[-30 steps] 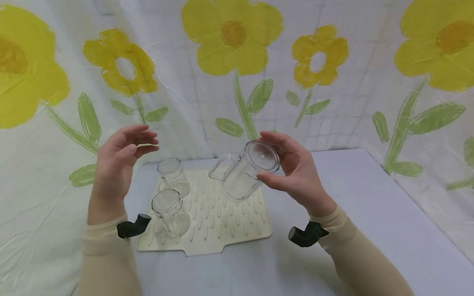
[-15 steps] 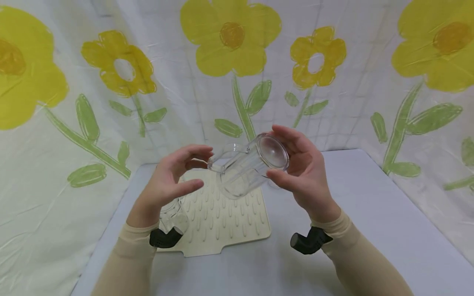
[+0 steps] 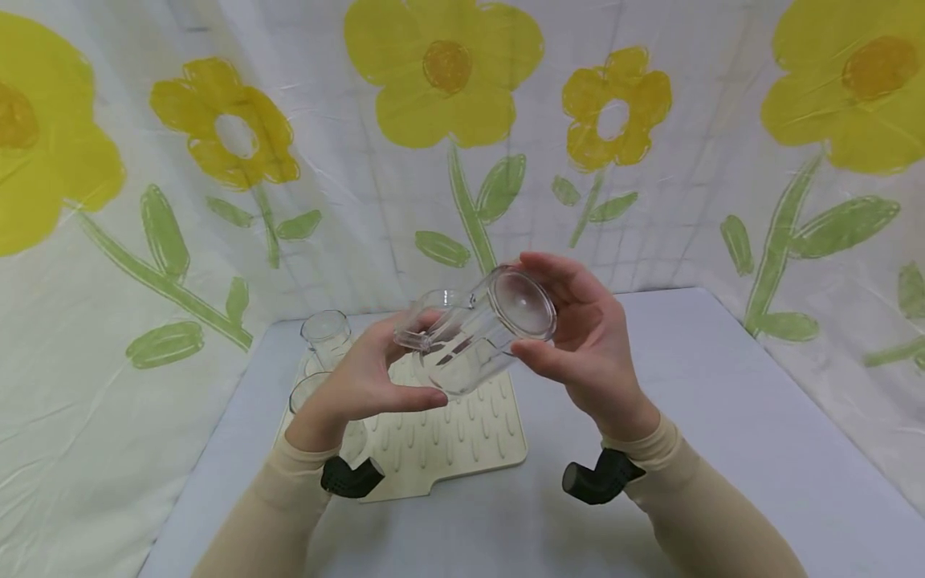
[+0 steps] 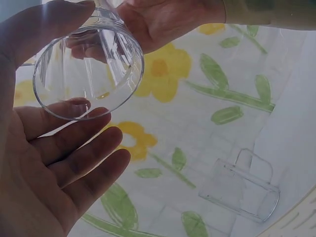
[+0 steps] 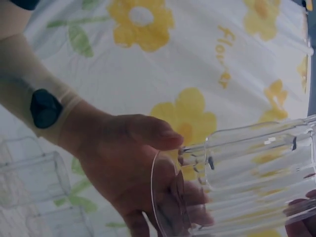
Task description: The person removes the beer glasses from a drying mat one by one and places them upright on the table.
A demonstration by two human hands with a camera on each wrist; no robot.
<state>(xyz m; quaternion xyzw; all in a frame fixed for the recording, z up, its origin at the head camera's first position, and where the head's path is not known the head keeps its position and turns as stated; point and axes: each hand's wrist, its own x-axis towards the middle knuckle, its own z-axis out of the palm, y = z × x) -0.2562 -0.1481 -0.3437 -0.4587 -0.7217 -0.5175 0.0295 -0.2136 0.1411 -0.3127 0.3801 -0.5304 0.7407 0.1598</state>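
Nearest are two beige sleeves [image 3: 267,514], a black camera [image 3: 600,478] strapped at each wrist. Past them, the right hand [image 3: 592,345] curls its fingers round the base end of a clear mug [image 3: 487,329], which is held in the air above the worktop [image 3: 506,530]. The left hand [image 3: 361,373] has its fingers loosely extended and its thumb well parted from them, with the mouth end between; the thumb tip lies at the rim, but I cannot tell whether it presses the glass or whether any finger passes through the handle [image 3: 412,340]. The relation that matters most, as I judge it, is the tilt: the long axis slopes from the base, raised at right and turned toward the person, down to the mouth at left. So mouth and handle lie nearer the left hand, the base nearer the right. Beyond is a cream mat [image 3: 448,449]; at its left are the near mug [image 3: 307,391], partly hidden by the left hand, and the far mug [image 3: 327,329], standing. Farthest hangs a white curtain [image 3: 361,209] with yellow flowers [image 3: 405,96]; the right wrist view shows yellow lettering [image 5: 226,57] there, reading "flower". No brand or label shows on the mug.
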